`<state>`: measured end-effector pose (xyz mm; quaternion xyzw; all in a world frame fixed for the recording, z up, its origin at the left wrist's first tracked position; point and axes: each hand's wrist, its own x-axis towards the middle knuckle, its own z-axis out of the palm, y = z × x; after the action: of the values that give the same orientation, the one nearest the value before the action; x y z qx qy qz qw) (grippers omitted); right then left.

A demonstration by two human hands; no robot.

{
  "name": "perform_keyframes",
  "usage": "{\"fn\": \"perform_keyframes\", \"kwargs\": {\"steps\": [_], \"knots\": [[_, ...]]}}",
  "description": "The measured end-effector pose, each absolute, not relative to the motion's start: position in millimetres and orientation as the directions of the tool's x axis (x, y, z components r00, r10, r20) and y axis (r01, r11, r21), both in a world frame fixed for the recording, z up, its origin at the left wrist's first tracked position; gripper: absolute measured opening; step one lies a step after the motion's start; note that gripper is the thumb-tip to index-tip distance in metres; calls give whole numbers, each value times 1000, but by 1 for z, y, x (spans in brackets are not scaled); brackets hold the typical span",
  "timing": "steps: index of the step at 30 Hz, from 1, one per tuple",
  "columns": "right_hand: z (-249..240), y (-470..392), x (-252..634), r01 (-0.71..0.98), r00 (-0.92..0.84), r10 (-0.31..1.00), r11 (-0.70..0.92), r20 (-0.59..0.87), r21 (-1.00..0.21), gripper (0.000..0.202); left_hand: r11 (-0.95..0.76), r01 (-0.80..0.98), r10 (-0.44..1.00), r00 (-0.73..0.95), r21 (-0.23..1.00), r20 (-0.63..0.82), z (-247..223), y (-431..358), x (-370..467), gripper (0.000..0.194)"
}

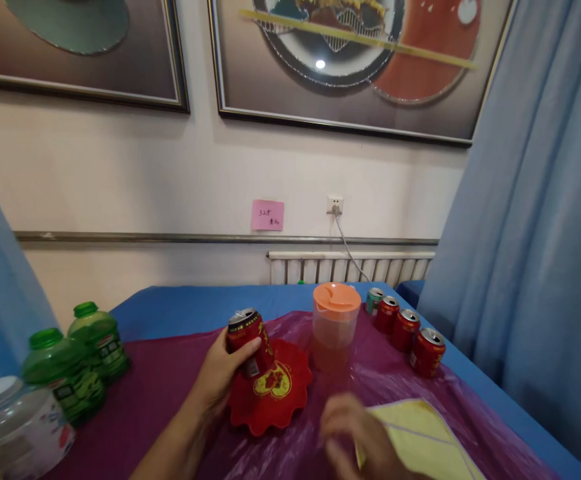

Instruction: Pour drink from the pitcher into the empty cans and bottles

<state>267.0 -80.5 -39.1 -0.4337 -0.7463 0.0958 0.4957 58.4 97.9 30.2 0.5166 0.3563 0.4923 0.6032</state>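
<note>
My left hand [225,370] is wrapped round a red drink can [253,340] with a dark band near its silver top. The can leans slightly, over the back left part of a red scalloped dish [290,400] with a yellow printed centre; I cannot tell whether its base touches the dish. Smeared by motion, my right hand [355,437] is to the right of the dish, at the left edge of a folded yellow cloth [420,437]. Its fingers look bent, and nothing can be made out in them. Behind the dish stands a clear pitcher [333,340] with an orange lid.
Three red cans [428,353] and a green can [374,301] stand in a row at the right. Two green bottles [65,380] and a clear jar [15,430] with a white lid stand at the left. Purple plastic sheeting [170,367] covers much of the blue table.
</note>
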Motion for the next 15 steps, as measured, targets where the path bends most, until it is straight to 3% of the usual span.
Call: {"fn": "perform_keyframes", "kwargs": {"steps": [1,2,3,4,8,15], "knots": [[-36,-65,285,551,29,732,556,680,-622,22,-76,-201,969,216,977,120,24,103,58,70],[-32,-48,304,430,386,667,481,637,-764,18,-118,-169,973,176,978,148,18,109,57,72],[-28,-31,325,253,670,574,420,471,-872,20,-141,-139,974,158,980,163,11,114,57,74],[-25,-13,345,191,758,521,397,392,-897,27,-155,-105,974,152,982,170,5,118,57,76],[-27,46,404,8,843,505,329,183,-944,29,-209,-23,970,120,978,211,-12,126,55,86],[-55,92,397,-379,549,835,215,-31,-900,45,-221,29,963,164,975,213,-13,116,50,74]]}}
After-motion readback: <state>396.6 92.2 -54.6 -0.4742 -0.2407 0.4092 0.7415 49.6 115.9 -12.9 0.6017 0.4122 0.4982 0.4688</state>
